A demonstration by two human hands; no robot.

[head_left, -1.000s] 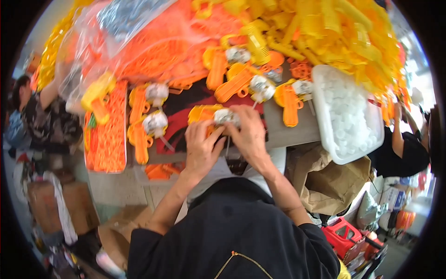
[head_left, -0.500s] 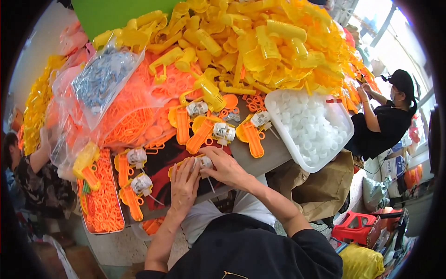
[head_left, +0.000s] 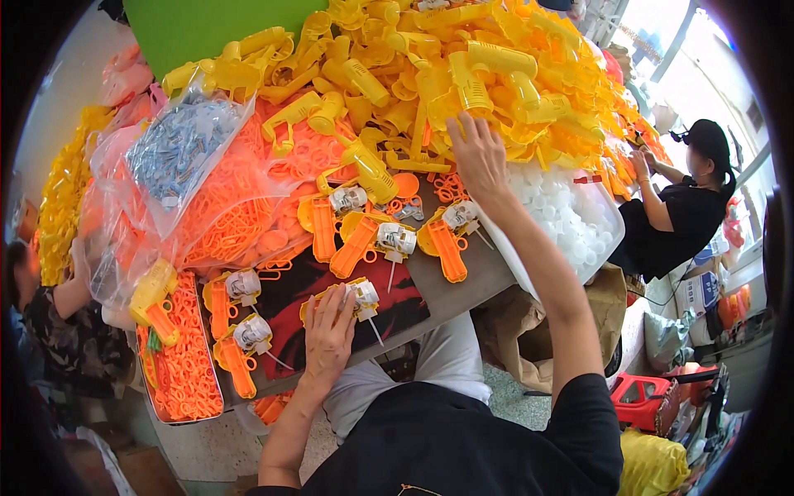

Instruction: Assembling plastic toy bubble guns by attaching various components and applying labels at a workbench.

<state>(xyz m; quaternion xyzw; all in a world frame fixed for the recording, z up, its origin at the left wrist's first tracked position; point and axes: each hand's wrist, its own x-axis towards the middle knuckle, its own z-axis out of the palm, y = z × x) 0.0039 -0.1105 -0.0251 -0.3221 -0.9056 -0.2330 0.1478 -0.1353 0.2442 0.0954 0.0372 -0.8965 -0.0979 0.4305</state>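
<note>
On the dark red-and-black mat, my left hand (head_left: 329,335) lies over a part-built toy gun (head_left: 364,299), fingers pressed together on its yellow shell. Its white mechanism and a thin white strip stick out to the right of my fingers; its handle is hidden under them. My right hand (head_left: 482,161) is stretched out at the near edge of the heap of yellow toy-gun shells (head_left: 397,87). Its fingers are extended, and nothing shows in them. Between the hands lie similar part-built guns with orange handles (head_left: 357,245); more sit left of my left hand, including another gun (head_left: 241,335).
A white tub of translucent white rings (head_left: 556,219) stands at the right, partly behind my right forearm. At the left is a tray of small orange parts (head_left: 188,364). Clear bags hold blue-grey parts (head_left: 178,149) and orange parts (head_left: 231,219). A co-worker (head_left: 682,198) works at the far right.
My right hand has left the part-built gun and reached up and right to the yellow heap. The gun's white mechanism is now uncovered. My left hand stays on it.
</note>
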